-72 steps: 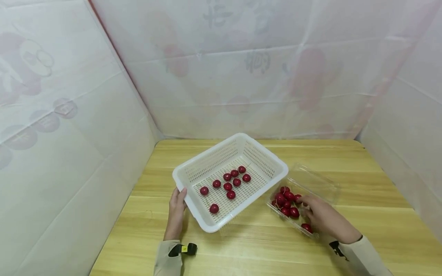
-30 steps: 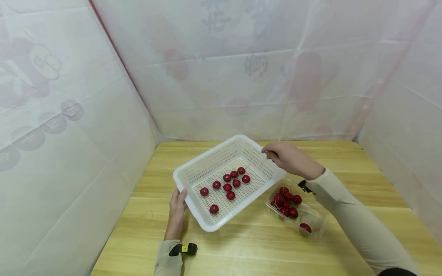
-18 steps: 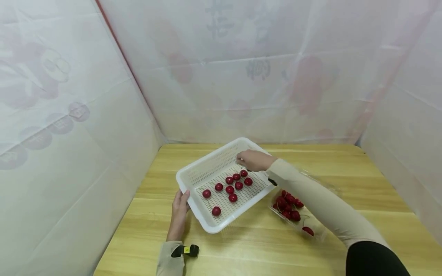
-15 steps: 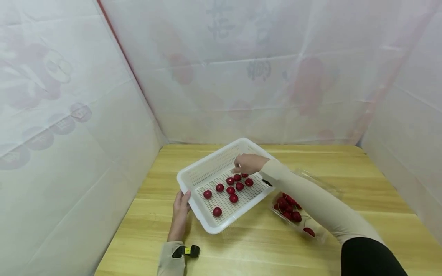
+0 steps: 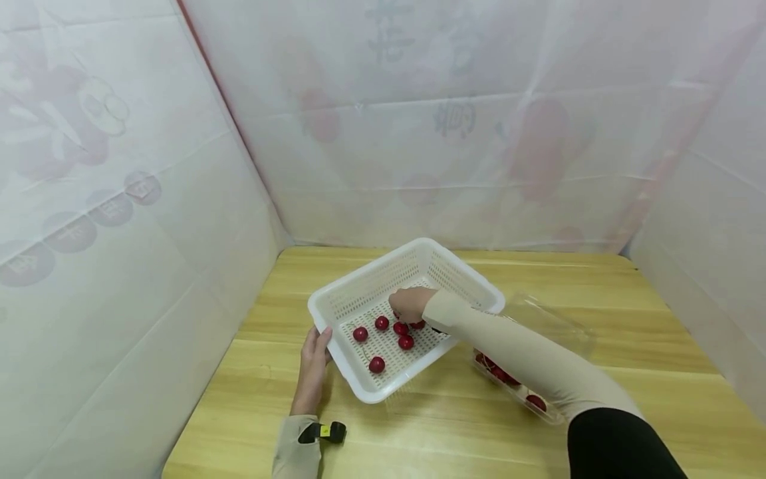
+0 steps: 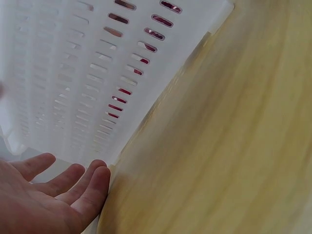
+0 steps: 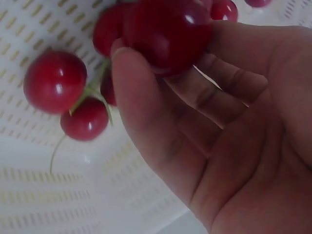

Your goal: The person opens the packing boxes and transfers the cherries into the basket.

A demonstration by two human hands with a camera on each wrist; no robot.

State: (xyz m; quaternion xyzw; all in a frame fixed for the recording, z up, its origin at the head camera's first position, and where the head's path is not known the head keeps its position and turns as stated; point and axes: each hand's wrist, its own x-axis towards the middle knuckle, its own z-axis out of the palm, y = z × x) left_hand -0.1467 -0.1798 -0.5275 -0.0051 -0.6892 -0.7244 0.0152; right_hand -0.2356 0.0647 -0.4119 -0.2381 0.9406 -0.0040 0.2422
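In the head view a white perforated plastic basket stands on the table with several red cherries spread over its floor. My left hand holds the basket's left end, thumb over the rim; the left wrist view shows the other fingers against the outside wall. Inside the basket, my right hand pinches a cherry between thumb and fingers, low over the others. Close beside it in the right wrist view lie cherries with green stems. Hand and sleeve hide part of the basket floor.
At the right is a clear plastic box with more cherries, partly covered by my right sleeve. Its transparent lid lies folded back. The wooden table is enclosed by pale sheet walls.
My right hand has moved left from the clear box, over the basket's rim and down among the cherries inside. My left hand keeps its hold at the basket's left end.
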